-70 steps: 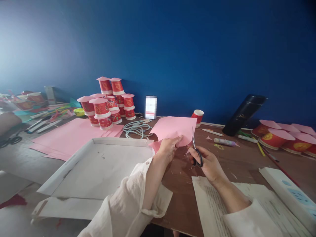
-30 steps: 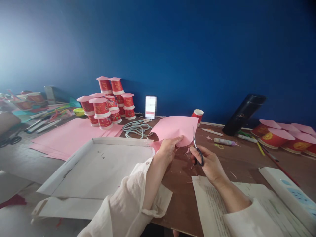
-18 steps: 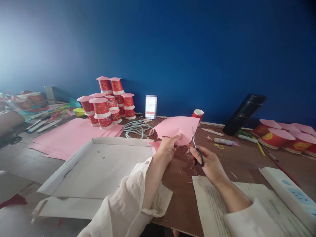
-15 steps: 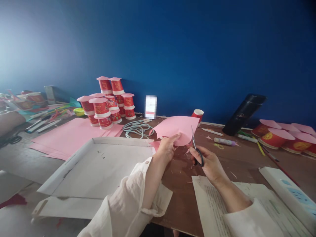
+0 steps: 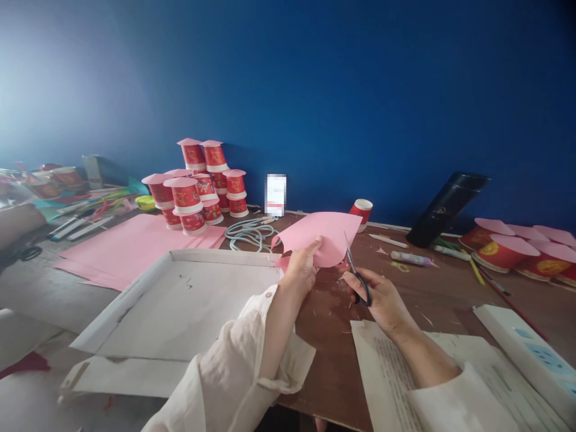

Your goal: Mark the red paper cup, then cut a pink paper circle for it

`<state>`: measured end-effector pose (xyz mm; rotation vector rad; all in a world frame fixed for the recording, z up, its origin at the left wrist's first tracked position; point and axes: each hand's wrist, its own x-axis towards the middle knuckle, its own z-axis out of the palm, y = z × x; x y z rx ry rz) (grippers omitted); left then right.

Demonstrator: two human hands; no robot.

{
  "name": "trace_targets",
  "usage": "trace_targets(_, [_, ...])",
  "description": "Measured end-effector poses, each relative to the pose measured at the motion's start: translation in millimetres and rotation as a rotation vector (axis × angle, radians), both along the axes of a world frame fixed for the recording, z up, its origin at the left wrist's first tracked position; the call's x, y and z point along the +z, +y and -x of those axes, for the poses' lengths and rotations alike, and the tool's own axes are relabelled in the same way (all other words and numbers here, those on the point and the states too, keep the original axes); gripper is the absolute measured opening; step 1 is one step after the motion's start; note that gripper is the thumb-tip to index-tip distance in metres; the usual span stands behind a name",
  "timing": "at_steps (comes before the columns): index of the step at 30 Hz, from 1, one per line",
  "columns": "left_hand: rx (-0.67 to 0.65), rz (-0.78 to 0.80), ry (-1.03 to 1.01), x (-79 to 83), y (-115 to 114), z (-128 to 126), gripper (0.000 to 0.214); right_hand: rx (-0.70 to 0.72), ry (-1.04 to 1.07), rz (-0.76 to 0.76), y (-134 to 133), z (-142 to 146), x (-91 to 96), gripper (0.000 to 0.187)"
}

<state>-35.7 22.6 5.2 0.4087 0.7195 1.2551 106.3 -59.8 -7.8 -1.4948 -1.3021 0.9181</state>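
Pinched in my left hand (image 5: 305, 264) is a sheet of pink paper (image 5: 321, 231), held up above the brown table with its lower right edge cut to a curve. My right hand (image 5: 382, 300) grips a pair of black-handled scissors (image 5: 352, 264), fingers in the loops. The scissor blades point up and away from me and meet the paper's right edge. Small pink scraps hang or lie below the blades. The underside of the paper and some left fingers are hidden.
Red paper cups (image 5: 185, 195) topped with pink discs stand stacked at back left; more cups (image 5: 513, 255) stand right. Nearby are a white box lid (image 5: 148, 312), pink sheets (image 5: 121, 246), a cable (image 5: 252, 231), a black flask (image 5: 445, 210), a glue stick (image 5: 410, 258) and a power strip (image 5: 526, 348).
The paper has shifted slightly left in my left hand, whose thumb sits a little further left on it. The scissor blades have moved slightly left along the paper's edge.
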Motion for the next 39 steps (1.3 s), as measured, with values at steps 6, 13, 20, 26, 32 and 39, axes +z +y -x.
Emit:
trace_targets(6, [-0.029, -0.029, -0.006, -2.0, 2, 1, 0.023, -0.026, 0.028, 0.026, -1, 3, 3.5, 0.060])
trace_targets(13, [-0.041, -0.015, 0.014, -1.5, 3, 0, 0.017, -0.019, 0.024, 0.031, 0, 3, 3.5, 0.067])
trace_targets(20, [-0.036, -0.017, 0.043, -1.0, 3, 0, 0.018, -0.005, -0.014, 0.031, 0, 0, 1.7, 0.065])
trace_targets(26, [-0.039, -0.014, 0.054, -2.0, 5, 2, 0.020, -0.016, 0.001, 0.052, 0, 1, 0.5, 0.070])
trace_targets(32, [-0.021, -0.025, 0.038, -4.1, 8, 3, 0.021, 0.003, 0.018, 0.063, 0, -1, -2.0, 0.073])
trace_targets(39, [-0.022, -0.013, 0.028, -6.1, 11, 5, 0.020, 0.036, -0.016, 0.041, 1, -1, -2.3, 0.067])
